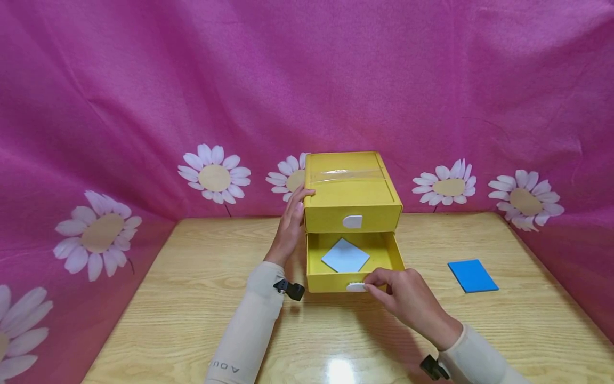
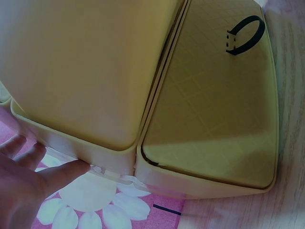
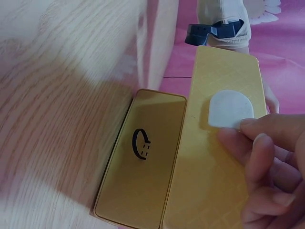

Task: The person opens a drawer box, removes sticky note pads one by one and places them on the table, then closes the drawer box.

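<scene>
A yellow two-drawer box (image 1: 352,186) stands on the table. Its lower drawer (image 1: 331,282) is pulled out, and a pale square piece (image 1: 345,256) lies flat inside it. My right hand (image 1: 417,298) pinches the edge of that drawer's white tab handle (image 3: 231,109) between thumb and finger. Along the box's left side rests my left hand (image 1: 290,226), its fingers extended and the fingertips reaching the top edge. The left wrist view shows those fingers (image 2: 64,174) against the box's side. A second white tab (image 1: 352,222) sits on the upper drawer front, which is closed.
To the right of the box a blue square piece (image 1: 473,276) lies flat on the wooden table (image 1: 192,298). Clear tape (image 1: 345,174) crosses the box top. A pink cloth (image 1: 307,74) with white daisies hangs behind and at both sides.
</scene>
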{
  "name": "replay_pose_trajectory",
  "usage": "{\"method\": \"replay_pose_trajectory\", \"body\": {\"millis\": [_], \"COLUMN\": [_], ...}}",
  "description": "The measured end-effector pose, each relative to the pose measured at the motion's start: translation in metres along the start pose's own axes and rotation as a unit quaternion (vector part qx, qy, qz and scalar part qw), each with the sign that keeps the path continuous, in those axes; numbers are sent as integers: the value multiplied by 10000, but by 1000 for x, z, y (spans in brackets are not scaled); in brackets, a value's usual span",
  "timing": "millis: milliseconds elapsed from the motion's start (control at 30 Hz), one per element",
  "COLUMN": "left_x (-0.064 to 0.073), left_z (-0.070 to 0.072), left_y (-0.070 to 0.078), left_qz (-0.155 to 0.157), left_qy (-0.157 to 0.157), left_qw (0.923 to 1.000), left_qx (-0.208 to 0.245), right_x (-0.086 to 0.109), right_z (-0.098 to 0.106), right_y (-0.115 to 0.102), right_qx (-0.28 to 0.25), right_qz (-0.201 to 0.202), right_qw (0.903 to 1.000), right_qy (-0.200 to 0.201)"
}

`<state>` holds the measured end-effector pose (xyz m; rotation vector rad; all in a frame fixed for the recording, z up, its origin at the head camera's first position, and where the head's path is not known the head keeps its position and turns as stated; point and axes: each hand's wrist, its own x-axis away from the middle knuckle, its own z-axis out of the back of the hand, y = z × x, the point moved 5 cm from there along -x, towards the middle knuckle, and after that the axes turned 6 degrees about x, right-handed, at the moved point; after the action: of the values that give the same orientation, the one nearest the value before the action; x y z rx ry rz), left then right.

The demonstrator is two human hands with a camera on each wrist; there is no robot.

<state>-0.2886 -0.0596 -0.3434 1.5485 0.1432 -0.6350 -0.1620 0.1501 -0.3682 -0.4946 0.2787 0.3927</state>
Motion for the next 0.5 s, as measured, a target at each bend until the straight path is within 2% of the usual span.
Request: {"method": "replay_pose_trajectory", "body": {"millis": [500], "left_x": [0], "left_z": [0], "left_y": [1], "left_qz": [-71], "left_qy": [-7], "left_qw": [10000], "left_qx": [-16], "right_x": [3], "right_z": [0], "right_y": [-1], "right_qx": [-86], "right_qz": [61], "right_qw": [9999], "right_qy": [55]}}
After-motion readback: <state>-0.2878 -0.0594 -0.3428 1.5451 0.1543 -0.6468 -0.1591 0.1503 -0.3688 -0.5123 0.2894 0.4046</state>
